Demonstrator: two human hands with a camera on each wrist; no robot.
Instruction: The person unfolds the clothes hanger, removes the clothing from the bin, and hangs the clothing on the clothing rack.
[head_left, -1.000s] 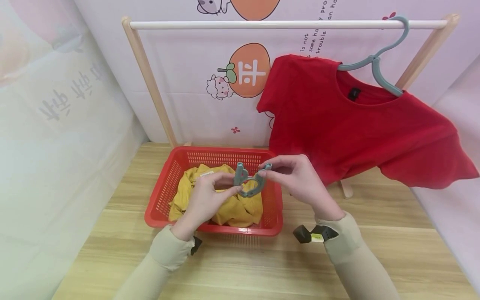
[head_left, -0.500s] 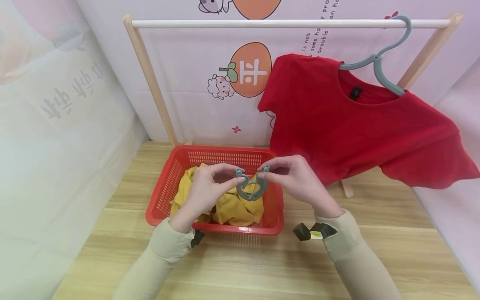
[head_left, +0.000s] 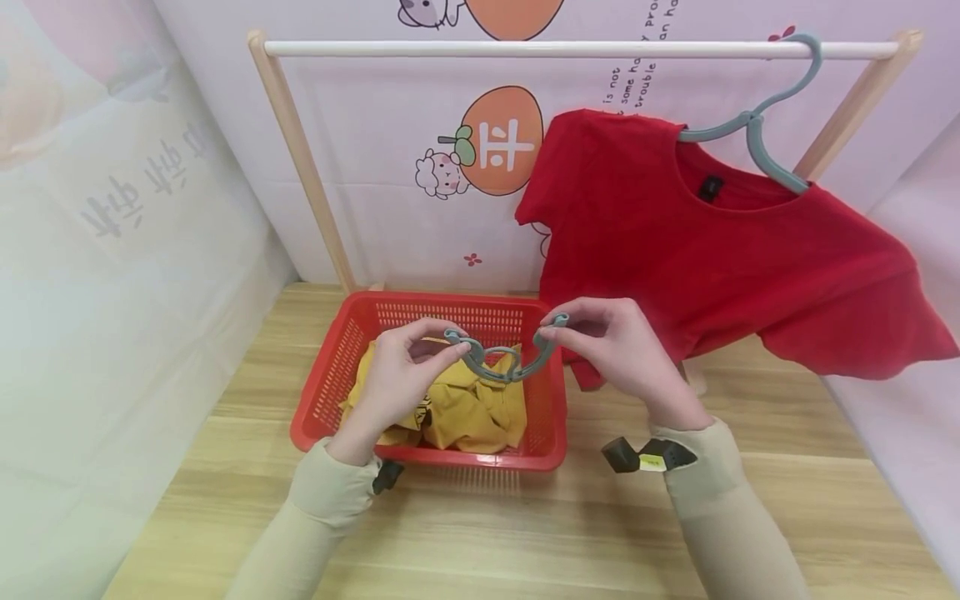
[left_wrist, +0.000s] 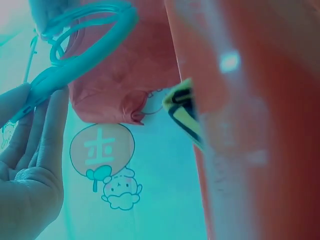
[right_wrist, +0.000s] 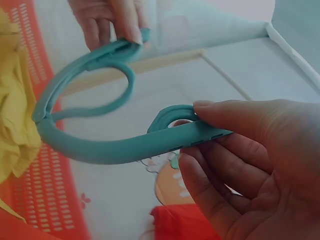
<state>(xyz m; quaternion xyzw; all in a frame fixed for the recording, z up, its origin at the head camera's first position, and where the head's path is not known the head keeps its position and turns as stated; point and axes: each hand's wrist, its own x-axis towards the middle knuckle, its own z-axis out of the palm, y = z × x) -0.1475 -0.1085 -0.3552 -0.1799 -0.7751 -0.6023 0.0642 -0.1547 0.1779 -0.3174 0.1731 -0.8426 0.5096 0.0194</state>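
Note:
A small blue-green folding clothes hanger (head_left: 508,377) is stretched between both hands above the red basket. My left hand (head_left: 397,371) pinches one arm's end between thumb and fingers, and my right hand (head_left: 622,354) pinches the other end. In the right wrist view the hanger (right_wrist: 100,151) has its arms spread in a wide curve from the middle joint, the hook curling between them. Under it, a crumpled yellow garment (head_left: 465,417) with a dark print lies in the basket (head_left: 302,437); my left hand hides part of it.
Behind the basket stands a rack with a white bar (head_left: 480,50) and wooden posts (head_left: 303,167). A red T-shirt (head_left: 712,267) hangs at its right on another blue-green hanger (head_left: 780,167). Wood-grain table (head_left: 487,533) lies in front; pale printed sheets surround it.
My hands have moved apart, the right one to the right and the left one to the left. The hanger's arms have swung from folded close together to a wide spread.

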